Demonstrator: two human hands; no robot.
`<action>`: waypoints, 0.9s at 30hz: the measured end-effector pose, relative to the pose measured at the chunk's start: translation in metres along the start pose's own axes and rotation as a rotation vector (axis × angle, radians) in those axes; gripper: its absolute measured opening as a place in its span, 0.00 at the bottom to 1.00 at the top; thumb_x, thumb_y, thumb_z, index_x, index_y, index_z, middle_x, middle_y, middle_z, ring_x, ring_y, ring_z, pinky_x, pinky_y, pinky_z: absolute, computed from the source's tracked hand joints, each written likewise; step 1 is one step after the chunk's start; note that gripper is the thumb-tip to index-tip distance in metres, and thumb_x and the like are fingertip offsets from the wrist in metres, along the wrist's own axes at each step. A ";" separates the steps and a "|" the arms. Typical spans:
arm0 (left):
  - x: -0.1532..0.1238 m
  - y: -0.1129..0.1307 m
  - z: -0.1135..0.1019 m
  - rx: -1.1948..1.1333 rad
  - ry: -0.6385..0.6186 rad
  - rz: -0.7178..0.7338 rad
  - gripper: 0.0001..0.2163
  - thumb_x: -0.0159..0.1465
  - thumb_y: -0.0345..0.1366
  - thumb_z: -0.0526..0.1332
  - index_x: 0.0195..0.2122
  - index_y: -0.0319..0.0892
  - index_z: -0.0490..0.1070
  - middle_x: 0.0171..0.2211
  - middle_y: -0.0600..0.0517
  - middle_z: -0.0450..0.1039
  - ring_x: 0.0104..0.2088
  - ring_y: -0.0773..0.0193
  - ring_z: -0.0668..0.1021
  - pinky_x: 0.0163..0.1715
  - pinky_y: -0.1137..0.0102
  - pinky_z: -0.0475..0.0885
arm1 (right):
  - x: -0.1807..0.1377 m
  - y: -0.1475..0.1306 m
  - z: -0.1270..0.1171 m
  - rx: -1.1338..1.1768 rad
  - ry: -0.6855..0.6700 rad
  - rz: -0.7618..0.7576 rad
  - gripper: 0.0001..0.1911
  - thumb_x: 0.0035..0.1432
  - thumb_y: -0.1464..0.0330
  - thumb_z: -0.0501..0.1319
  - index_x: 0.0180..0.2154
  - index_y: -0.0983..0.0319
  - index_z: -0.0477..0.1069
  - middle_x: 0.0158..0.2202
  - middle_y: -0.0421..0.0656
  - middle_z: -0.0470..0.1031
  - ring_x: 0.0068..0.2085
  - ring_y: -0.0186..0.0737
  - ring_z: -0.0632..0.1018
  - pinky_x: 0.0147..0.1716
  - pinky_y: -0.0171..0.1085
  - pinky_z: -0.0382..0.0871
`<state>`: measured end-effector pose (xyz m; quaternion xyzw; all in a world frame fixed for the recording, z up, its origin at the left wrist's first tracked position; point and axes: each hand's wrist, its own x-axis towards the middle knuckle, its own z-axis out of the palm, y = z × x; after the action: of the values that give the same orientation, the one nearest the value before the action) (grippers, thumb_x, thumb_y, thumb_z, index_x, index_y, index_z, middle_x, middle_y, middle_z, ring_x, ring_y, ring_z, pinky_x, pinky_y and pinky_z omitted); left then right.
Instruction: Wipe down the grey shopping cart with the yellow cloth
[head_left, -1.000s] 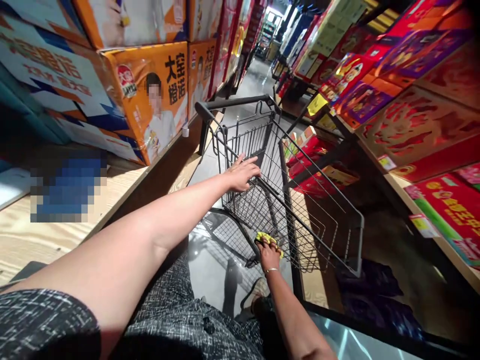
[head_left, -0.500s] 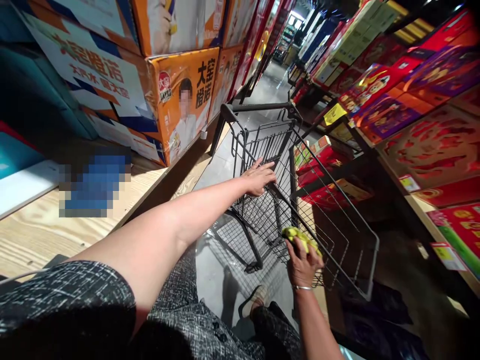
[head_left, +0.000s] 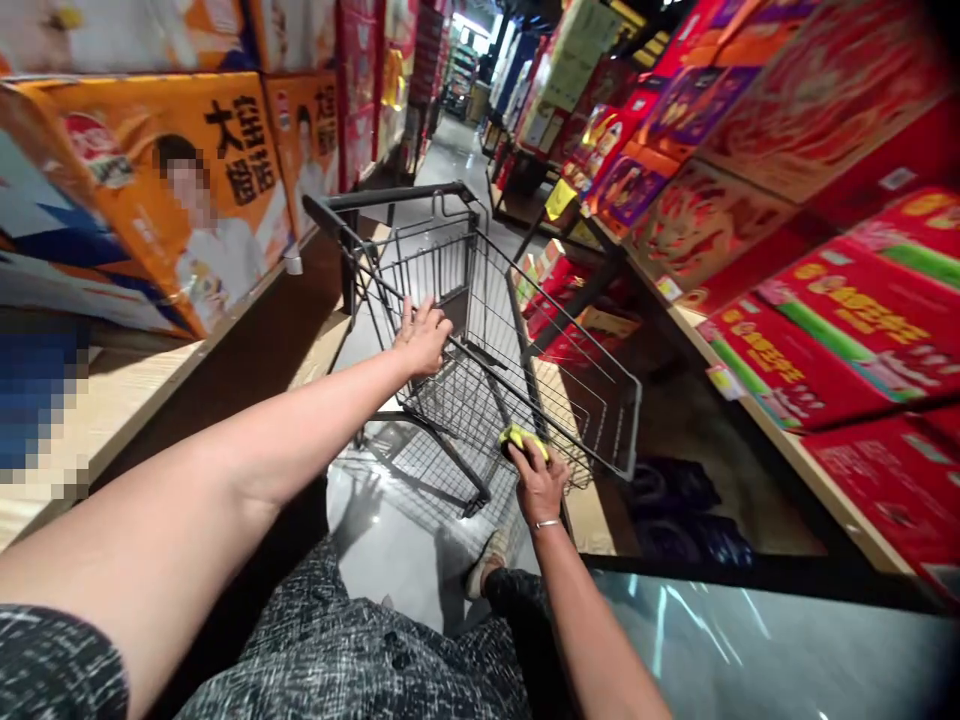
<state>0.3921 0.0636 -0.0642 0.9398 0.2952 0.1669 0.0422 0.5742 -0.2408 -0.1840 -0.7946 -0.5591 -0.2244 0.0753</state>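
A dark wire shopping cart (head_left: 480, 345) stands tilted in my view in the aisle before me. My left hand (head_left: 425, 340) rests on its near top rail, fingers stretched out and spread. Closer to the cart's front end, my right hand (head_left: 541, 480) is closed around a crumpled yellow-green cloth (head_left: 523, 437). The cloth lies against or right beside the same rail; exact contact is hard to tell. Part of the cloth is hidden under my fingers. No goods show inside the basket.
Orange drink cartons (head_left: 172, 190) are stacked on a wooden shelf (head_left: 142, 400) at left. Red gift boxes (head_left: 840, 320) fill the right shelf, whose edge (head_left: 750, 400) runs close to the cart. Dark wrapped packs (head_left: 675, 510) lie beneath it. A grey tiled aisle (head_left: 457, 150) stretches ahead.
My view has turned right and levelled, so the cart, both hands and the shelves appear further left. My left hand stays on the rail; my right still grips the cloth.
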 end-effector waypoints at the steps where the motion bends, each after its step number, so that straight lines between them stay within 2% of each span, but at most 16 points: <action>1: 0.000 0.009 0.002 0.013 -0.003 0.020 0.23 0.54 0.29 0.61 0.53 0.38 0.67 0.62 0.39 0.61 0.69 0.40 0.47 0.65 0.39 0.29 | 0.006 0.009 -0.012 -0.018 0.096 0.029 0.25 0.59 0.76 0.55 0.50 0.45 0.77 0.54 0.43 0.72 0.56 0.50 0.64 0.53 0.51 0.59; 4: -0.004 0.043 0.007 0.000 -0.063 0.179 0.24 0.56 0.31 0.62 0.55 0.38 0.66 0.61 0.40 0.63 0.69 0.43 0.50 0.64 0.40 0.24 | 0.012 0.041 -0.041 -0.072 0.306 0.165 0.24 0.59 0.76 0.56 0.50 0.46 0.77 0.55 0.43 0.71 0.56 0.50 0.62 0.53 0.50 0.58; 6: -0.007 0.065 0.011 -0.035 -0.117 0.286 0.26 0.57 0.33 0.62 0.58 0.40 0.65 0.61 0.42 0.64 0.69 0.47 0.53 0.64 0.41 0.24 | 0.011 0.058 -0.048 -0.085 0.351 0.273 0.25 0.57 0.76 0.55 0.50 0.50 0.77 0.56 0.45 0.70 0.55 0.51 0.61 0.52 0.52 0.58; 8: -0.010 0.082 0.016 -0.069 -0.139 0.335 0.28 0.57 0.34 0.63 0.60 0.42 0.63 0.61 0.43 0.65 0.68 0.49 0.55 0.65 0.42 0.26 | 0.011 0.060 -0.048 -0.066 0.313 0.358 0.27 0.55 0.77 0.54 0.52 0.53 0.77 0.57 0.48 0.68 0.54 0.53 0.61 0.50 0.54 0.57; 11: -0.012 0.094 0.023 -0.100 -0.118 0.322 0.29 0.56 0.34 0.63 0.60 0.42 0.63 0.60 0.43 0.65 0.68 0.48 0.55 0.65 0.42 0.28 | 0.025 0.030 -0.043 0.021 0.171 0.413 0.30 0.55 0.78 0.52 0.58 0.56 0.72 0.60 0.49 0.65 0.55 0.55 0.59 0.51 0.55 0.53; 13: -0.012 0.094 0.025 -0.110 -0.109 0.302 0.27 0.57 0.34 0.62 0.59 0.42 0.65 0.59 0.43 0.67 0.68 0.49 0.55 0.65 0.42 0.28 | 0.045 -0.005 -0.044 0.090 0.089 0.428 0.32 0.56 0.77 0.52 0.61 0.56 0.68 0.62 0.49 0.62 0.56 0.55 0.58 0.51 0.55 0.52; 16: -0.009 0.087 0.023 -0.099 -0.138 0.289 0.26 0.57 0.33 0.61 0.59 0.41 0.65 0.59 0.43 0.67 0.69 0.49 0.54 0.66 0.41 0.30 | 0.085 -0.053 -0.053 0.154 -0.007 0.351 0.33 0.56 0.76 0.54 0.62 0.52 0.65 0.63 0.45 0.61 0.56 0.55 0.57 0.52 0.53 0.53; 19: -0.007 0.075 0.018 -0.060 -0.171 0.280 0.26 0.58 0.33 0.60 0.59 0.41 0.64 0.60 0.43 0.66 0.69 0.50 0.53 0.66 0.41 0.32 | 0.111 -0.075 -0.064 0.184 -0.071 0.244 0.34 0.59 0.77 0.52 0.64 0.49 0.61 0.65 0.41 0.59 0.57 0.51 0.58 0.51 0.49 0.53; 22: -0.005 0.060 0.014 -0.037 -0.190 0.270 0.24 0.58 0.31 0.58 0.58 0.42 0.65 0.60 0.46 0.66 0.70 0.52 0.51 0.66 0.42 0.32 | 0.105 -0.063 -0.072 0.170 -0.131 0.158 0.35 0.58 0.78 0.52 0.64 0.48 0.60 0.65 0.39 0.58 0.56 0.48 0.59 0.49 0.46 0.53; 27: 0.001 0.030 0.012 -0.057 -0.165 0.253 0.22 0.58 0.30 0.58 0.56 0.42 0.66 0.59 0.51 0.66 0.70 0.52 0.49 0.67 0.42 0.35 | 0.042 -0.002 -0.084 0.039 -0.164 0.221 0.34 0.55 0.78 0.55 0.61 0.46 0.66 0.64 0.41 0.63 0.54 0.51 0.61 0.47 0.47 0.55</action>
<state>0.4133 0.0404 -0.0702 0.9784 0.1650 0.1014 0.0715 0.5606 -0.2353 -0.0913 -0.8655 -0.4765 -0.1381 0.0693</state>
